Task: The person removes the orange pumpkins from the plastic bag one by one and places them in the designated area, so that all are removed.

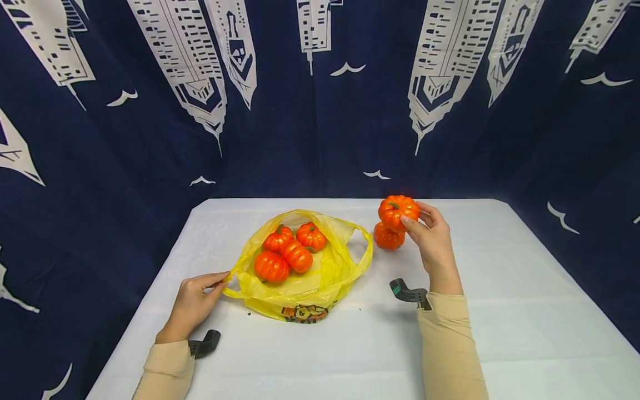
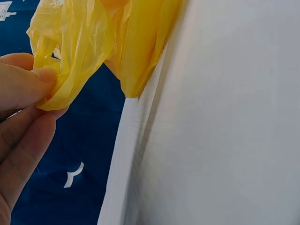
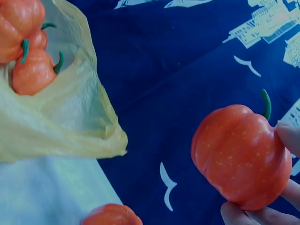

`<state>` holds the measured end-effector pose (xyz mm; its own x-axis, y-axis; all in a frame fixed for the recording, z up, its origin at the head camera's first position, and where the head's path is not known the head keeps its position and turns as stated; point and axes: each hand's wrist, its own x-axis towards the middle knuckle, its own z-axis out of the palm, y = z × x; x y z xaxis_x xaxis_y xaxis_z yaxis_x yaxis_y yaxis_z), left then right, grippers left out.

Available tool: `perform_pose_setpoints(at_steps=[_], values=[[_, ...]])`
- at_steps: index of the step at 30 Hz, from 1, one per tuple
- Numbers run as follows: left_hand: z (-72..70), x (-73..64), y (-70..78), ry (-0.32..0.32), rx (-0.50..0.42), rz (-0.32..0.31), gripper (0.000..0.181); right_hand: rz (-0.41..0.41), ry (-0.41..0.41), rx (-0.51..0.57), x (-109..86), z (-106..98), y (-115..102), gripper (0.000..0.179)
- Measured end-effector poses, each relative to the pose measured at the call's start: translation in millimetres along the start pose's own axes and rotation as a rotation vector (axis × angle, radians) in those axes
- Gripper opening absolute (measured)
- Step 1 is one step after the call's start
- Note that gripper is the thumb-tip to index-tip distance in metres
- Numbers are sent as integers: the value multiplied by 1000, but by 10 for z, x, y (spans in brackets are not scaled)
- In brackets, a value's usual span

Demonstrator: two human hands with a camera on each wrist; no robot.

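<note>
A yellow plastic bag (image 1: pixel 345 283) lies open on the table with several small orange pumpkins (image 1: pixel 271 267) inside. My left hand (image 1: pixel 192 303) pinches the bag's left handle between thumb and fingers; the left wrist view shows the gathered yellow plastic (image 2: pixel 79 56) in its fingertips. To the right of the bag, my right hand (image 1: pixel 434 241) grips another orange pumpkin (image 1: pixel 397 212) with a green stem. In the right wrist view this pumpkin (image 3: pixel 241 159) sits between thumb and fingers. One more pumpkin (image 1: pixel 389 238) is beside the bag's right handle, partly hidden behind the held one.
A white table (image 1: pixel 525 311) extends under everything, its far edge meeting a dark blue curtain (image 1: pixel 320 128) printed with white buildings. A black wrist mount (image 1: pixel 204 343) is on the left forearm and another black mount (image 1: pixel 410 292) on the right.
</note>
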<state>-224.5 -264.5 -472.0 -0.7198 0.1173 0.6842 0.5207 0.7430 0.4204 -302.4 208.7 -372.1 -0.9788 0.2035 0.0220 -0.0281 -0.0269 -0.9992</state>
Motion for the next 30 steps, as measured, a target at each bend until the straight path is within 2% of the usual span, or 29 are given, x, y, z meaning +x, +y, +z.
perform_pose_setpoints(at_steps=[4,15,21,25,30], values=[[-4,-11,1,-1,2,-11,32,24,75,19,39,-36,26,63],[-7,-10,-3,5,-9,-15,31,26,278,86,144,-145,112,63],[3,-9,-4,8,-21,-11,32,41,394,152,193,-216,209,63],[6,-10,6,7,-23,-8,33,49,435,198,227,-262,279,63],[2,3,19,18,-22,6,33,65,452,196,266,-302,354,64]])
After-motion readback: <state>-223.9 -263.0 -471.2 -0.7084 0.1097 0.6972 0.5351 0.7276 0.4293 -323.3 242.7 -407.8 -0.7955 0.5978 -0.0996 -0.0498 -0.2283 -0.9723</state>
